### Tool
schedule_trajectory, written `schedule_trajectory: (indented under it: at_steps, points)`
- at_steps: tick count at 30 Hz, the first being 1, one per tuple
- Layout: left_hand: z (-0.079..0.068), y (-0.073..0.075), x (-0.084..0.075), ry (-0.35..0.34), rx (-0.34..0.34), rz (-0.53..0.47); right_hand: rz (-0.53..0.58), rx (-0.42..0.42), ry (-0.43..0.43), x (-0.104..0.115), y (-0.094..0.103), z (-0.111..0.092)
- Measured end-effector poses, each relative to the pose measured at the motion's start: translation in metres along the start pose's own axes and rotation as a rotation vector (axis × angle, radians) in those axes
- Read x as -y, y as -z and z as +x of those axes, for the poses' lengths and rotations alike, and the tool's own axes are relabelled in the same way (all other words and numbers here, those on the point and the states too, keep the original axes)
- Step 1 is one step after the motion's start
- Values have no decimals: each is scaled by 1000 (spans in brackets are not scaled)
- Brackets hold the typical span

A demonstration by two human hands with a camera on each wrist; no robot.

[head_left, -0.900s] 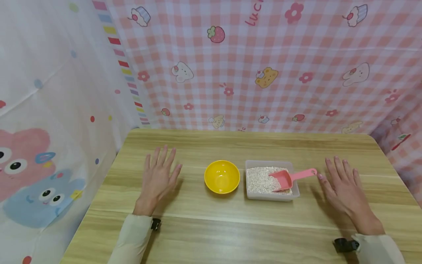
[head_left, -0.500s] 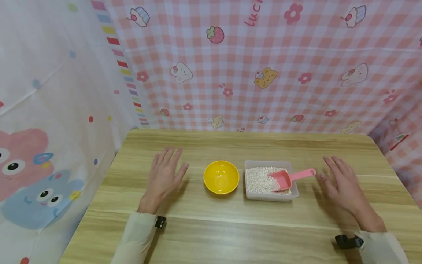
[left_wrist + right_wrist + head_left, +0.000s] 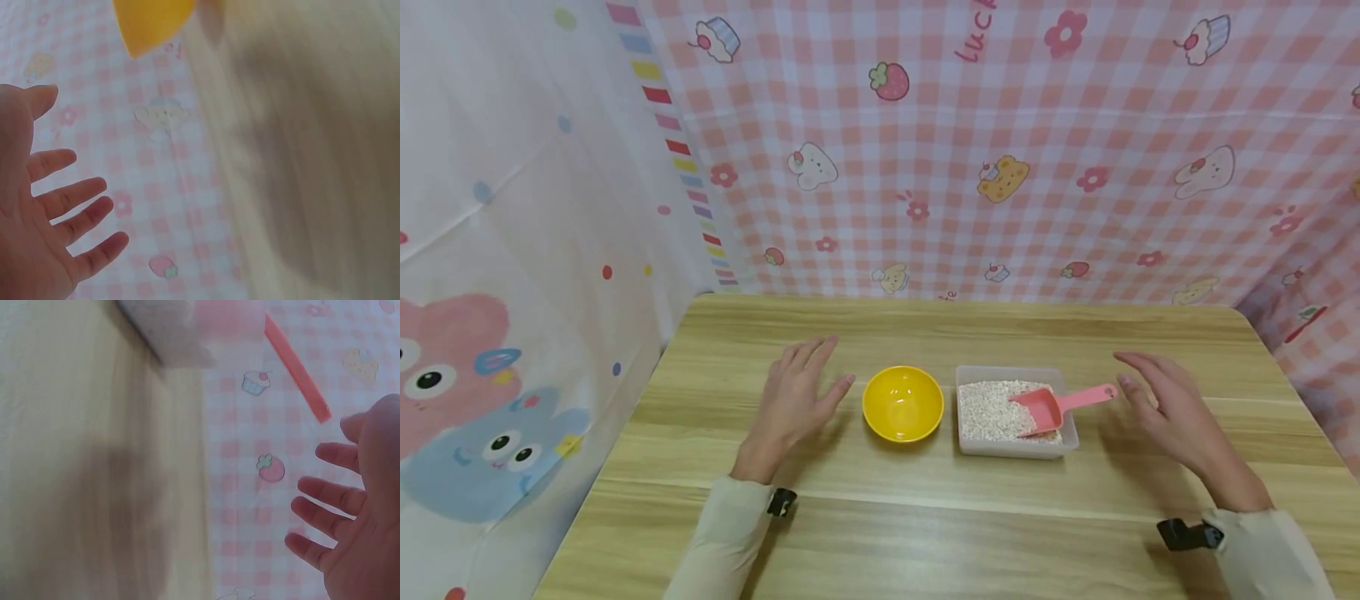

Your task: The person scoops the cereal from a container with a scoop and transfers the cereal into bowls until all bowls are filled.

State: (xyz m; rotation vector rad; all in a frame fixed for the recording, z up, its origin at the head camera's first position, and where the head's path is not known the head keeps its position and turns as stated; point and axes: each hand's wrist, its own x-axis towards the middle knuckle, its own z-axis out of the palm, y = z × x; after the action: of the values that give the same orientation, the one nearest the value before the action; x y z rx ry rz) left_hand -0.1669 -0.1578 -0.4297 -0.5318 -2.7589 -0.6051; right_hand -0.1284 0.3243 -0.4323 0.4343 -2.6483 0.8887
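A yellow bowl (image 3: 903,405) stands on the wooden table, its inside bare. To its right is a translucent plastic box (image 3: 1011,448) holding pale flakes (image 3: 990,410) that look like oats. A pink scoop (image 3: 1042,410) lies on the flakes, its handle sticking out over the box's right rim. My left hand (image 3: 793,404) is held left of the bowl, fingers spread and thumb toward it, touching nothing. Just beyond the handle's end hovers my right hand (image 3: 1168,408), fingers extended and holding nothing. The right wrist view shows the scoop handle (image 3: 297,369) close to that thumb.
The wooden table (image 3: 880,533) ends at the back against a pink checked cloth (image 3: 955,125) with cartoon prints. A white cloth with printed figures (image 3: 460,392) hangs along the left side. Each wrist wears a black camera mount, such as the right one (image 3: 1189,534).
My left hand has moved right, toward the bowl. The right hand has turned and shifted slightly left, closer to the scoop handle. Bowl, box and scoop stay in place.
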Motion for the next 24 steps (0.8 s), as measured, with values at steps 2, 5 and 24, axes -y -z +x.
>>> schedule_trajectory:
  at_steps: [2, 5, 24]
  points:
    - [2, -1, -6, -12, -1, -21, -19, 12, 24, 5, -1, 4]
    - [6, -4, -15, -37, 3, -45, -59, 32, 73, 12, -3, 11]
    - [22, -18, -75, -13, 281, -266, -208, 353, 50, 42, -12, 34]
